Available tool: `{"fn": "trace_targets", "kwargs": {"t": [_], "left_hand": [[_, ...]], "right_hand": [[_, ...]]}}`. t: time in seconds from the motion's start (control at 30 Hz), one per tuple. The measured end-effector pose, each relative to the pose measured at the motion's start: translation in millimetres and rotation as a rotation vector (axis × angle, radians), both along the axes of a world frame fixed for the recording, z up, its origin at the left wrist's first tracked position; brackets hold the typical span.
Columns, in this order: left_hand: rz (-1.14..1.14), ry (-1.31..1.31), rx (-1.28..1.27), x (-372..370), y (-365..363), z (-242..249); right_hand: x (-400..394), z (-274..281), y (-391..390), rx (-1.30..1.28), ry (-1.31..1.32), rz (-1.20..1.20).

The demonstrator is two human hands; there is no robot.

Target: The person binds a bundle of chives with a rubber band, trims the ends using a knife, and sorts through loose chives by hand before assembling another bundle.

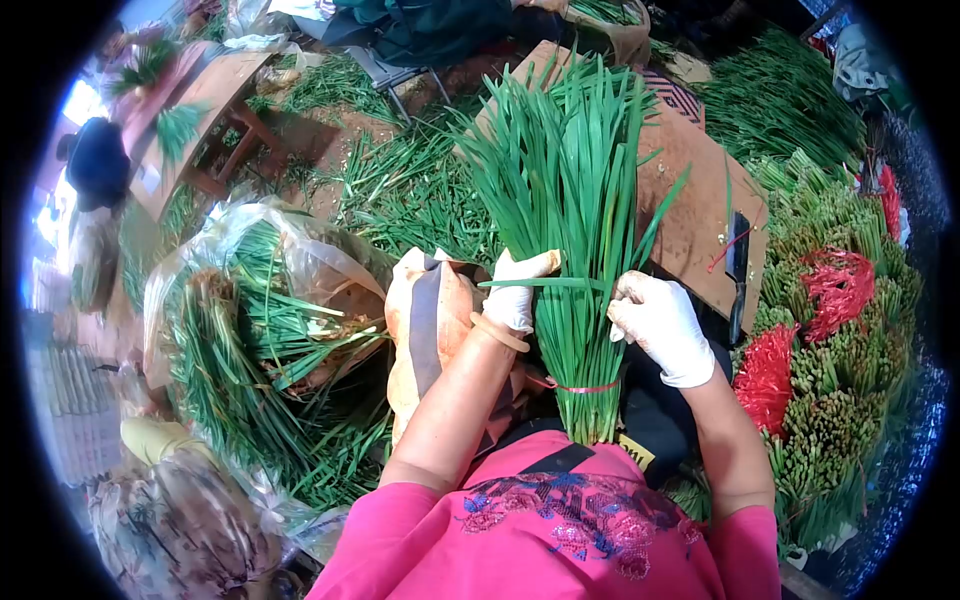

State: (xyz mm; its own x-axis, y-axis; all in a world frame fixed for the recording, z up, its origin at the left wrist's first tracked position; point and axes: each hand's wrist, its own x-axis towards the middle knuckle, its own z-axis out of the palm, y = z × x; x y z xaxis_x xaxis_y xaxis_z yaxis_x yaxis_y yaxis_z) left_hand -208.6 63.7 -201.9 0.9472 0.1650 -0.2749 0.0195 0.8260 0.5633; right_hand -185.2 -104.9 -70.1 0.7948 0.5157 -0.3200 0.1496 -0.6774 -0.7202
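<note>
An upright bundle of long flat green leaves (570,190), looking like garlic chives, stands in front of my body with its leaf tips pointing away. A thin red tie (588,388) circles its lower end. My left hand (517,290), in a white glove, is closed on the bundle's left side, the thumb in front and the other fingers mostly hidden. One loose leaf (560,283) lies crosswise over the bundle between my hands. At the right side, my gloved right hand (660,325) has its fingers curled together near that leaf's end; what they pinch is not clear.
A wooden board (690,180) behind the bundle holds a dark-handled knife (738,250). Stacked bundles (840,420) and red strings (765,380) lie at right. At left are a plastic bag of leaves (290,290) and a striped cloth (425,320). Another person (180,510) sits lower left.
</note>
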Motion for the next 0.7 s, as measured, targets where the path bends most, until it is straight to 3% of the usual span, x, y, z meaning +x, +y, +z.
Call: {"fn": "trace_targets", "kwargs": {"t": [0.13, 0.17, 0.23, 0.27, 0.3, 0.33, 0.4, 0.43, 0.47, 0.5, 0.53, 0.57, 0.6, 0.63, 0.67, 0.7], "left_hand": [[0.032, -0.057, -0.031, 2, 1, -10], [-0.016, 0.051, -0.087, 3, 4, -9], [-0.093, -0.034, -0.076, 0, 9, 13], [-0.15, -0.15, -0.14, 3, 15, -17], [-0.094, -0.114, -0.182, -6, 7, 18], [-0.098, -0.097, -0.213, -9, 6, 18], [-0.131, -0.065, -0.291, -13, 6, 16], [-0.157, -0.126, -0.304, -10, 9, -6], [-0.172, -0.124, -0.282, -11, 9, -9], [-0.181, -0.127, -0.26, -10, 9, -11], [-0.082, -0.094, -0.126, -4, 10, -38], [-0.22, -0.153, 0.004, -3, 10, -22], [-0.151, -0.125, 0.071, -2, -1, 1], [-0.08, -0.097, 0.136, -1, -13, 17], [-0.118, -0.198, -0.015, -4, -5, -1], [-0.059, -0.061, 0.04, -7, -5, 20]], "right_hand": [[-18, -8, -8, 0.567, 0.342, -0.219], [-26, 0, -10, 0.7, 0.43, -0.334], [-20, 26, -20, 1.568, 0.647, -0.378], [-12, 38, -35, 1.664, 0.66, -0.257], [-1, 46, -54, 1.76, 0.664, -0.135], [11, 44, -77, 1.294, 0.24, -0.172], [27, 55, -72, 0.699, 0.185, -0.471], [45, 35, -73, 0.423, 0.125, -0.487], [57, -3, -86, 0.579, 0.109, -0.371], [68, -26, -79, 0.536, 0.077, -0.258], [52, -18, -52, 0.706, 0.061, -0.299], [47, -12, -37, 0.653, 0.118, -0.286], [45, 2, -11, 0.578, 0.215, -0.312], [75, -55, -9, 0.303, -0.035, -0.289], [103, -108, -6, 0.006, -0.262, -0.288], [99, -77, -13, 0.292, -0.177, -0.43]]}}
